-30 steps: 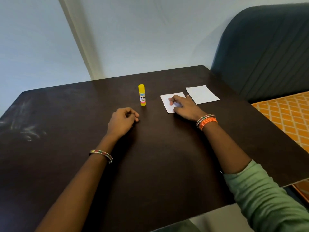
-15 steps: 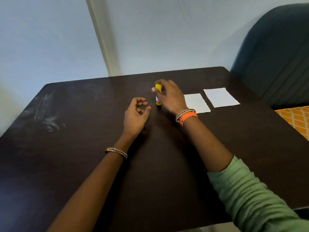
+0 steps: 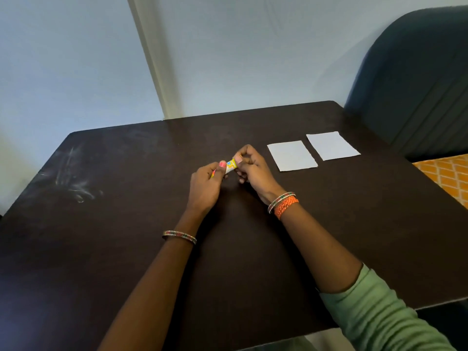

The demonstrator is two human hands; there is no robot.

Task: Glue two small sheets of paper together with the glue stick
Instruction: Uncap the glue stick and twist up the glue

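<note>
The yellow glue stick [image 3: 231, 165] lies tilted between both hands, just above the dark table [image 3: 126, 236]. My left hand [image 3: 206, 184] grips its lower end and my right hand [image 3: 252, 165] pinches its upper end; most of the stick is hidden by my fingers. Two small white paper sheets lie flat side by side to the right: the nearer sheet [image 3: 291, 155] and the farther sheet [image 3: 331, 145]. Neither hand touches them.
A dark blue padded seat back [image 3: 417, 79] rises past the table's far right corner, with an orange patterned cushion [image 3: 448, 173] below it. A pale wall stands behind the table. Faint scuff marks [image 3: 73, 183] show on the table's left side.
My right hand left the nearer sheet, took the glue stick from where it stood and brought it toward me. My left hand rose from the table and now grips the stick too.
</note>
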